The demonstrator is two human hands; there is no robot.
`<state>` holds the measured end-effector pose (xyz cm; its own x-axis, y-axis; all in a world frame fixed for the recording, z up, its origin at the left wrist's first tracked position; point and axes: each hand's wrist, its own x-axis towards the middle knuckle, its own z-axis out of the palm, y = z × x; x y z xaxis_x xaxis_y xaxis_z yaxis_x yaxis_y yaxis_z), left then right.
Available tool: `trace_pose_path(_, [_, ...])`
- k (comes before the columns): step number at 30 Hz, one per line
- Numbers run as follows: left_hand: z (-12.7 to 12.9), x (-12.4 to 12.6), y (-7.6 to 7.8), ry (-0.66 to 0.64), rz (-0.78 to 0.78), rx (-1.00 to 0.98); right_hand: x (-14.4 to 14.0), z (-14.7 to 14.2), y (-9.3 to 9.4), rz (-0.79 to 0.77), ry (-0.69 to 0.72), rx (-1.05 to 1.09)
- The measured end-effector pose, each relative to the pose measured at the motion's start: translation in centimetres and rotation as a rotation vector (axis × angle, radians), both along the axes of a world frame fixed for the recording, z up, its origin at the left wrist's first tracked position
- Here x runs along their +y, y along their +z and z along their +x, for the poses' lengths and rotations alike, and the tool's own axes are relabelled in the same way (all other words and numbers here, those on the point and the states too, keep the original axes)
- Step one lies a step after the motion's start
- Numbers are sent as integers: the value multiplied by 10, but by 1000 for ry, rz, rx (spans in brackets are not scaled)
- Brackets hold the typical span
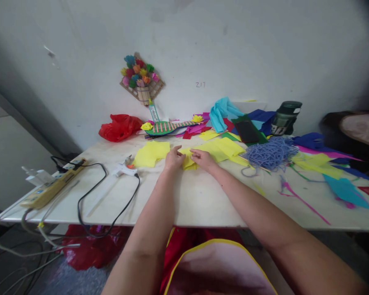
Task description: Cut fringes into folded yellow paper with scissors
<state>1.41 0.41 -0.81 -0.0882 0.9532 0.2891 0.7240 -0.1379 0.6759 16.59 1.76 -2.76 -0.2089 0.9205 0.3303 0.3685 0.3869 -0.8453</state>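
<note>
Both the left hand (173, 159) and the right hand (203, 159) were at a small yellow piece (188, 164) that lay between them on the tabletop (203, 205), in front of the person. The step in hand looked like shaping or folding that piece by touch, with the wrists low and the forearms converging on it. The fingers (178, 148) of both hands were bent in toward its sides, seemingly in contact; whether they pinched it firmly or only rested against it, I could not tell. A next move seemed to call for a light, even grip from both sides and a free thumb to press any crease, since the stuff looked thin enough to crumple. As for direction, one short edge of the piece faced the person, while its far part ran away toward the wall (249, 49); its long axis could not be settled (the hands covered both flanks), though the visible strip seemed to run roughly away from the body. Just left of the left hand lay a broad yellow sheet (151, 154), and beyond the right hand more yellow paper (217, 150) stretched sideways toward the yarn (269, 153). The glue gun (126, 169) lay near the broad sheet, well apart from the right hand.
</note>
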Motion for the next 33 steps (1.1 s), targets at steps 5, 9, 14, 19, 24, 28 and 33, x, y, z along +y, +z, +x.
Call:
trace_pose_path(5, [1, -4, 5, 203, -46, 266, 12, 0, -11, 55, -51, -85])
trace_pose_path(9, [0, -3, 6, 268, -109, 363, 13, 1, -12, 63, -61, -97])
trace_pose_path(14, [3, -5, 6, 276, -148, 398, 7, 1, -8, 78, -72, -121])
trace_pose_path(19, [12, -8, 6, 245, -124, 455, 4, 1, -5, 60, -55, -109])
trace_pose_path(24, [18, -7, 3, 212, -167, 439, 4, 1, -3, 42, -59, -127])
trace_pose_path(28, [15, -2, 1, 202, -222, 338, 4, 1, -3, 43, -69, -106])
trace_pose_path(33, [10, -1, 2, 269, -229, 218, 10, 1, -7, -52, -79, 12])
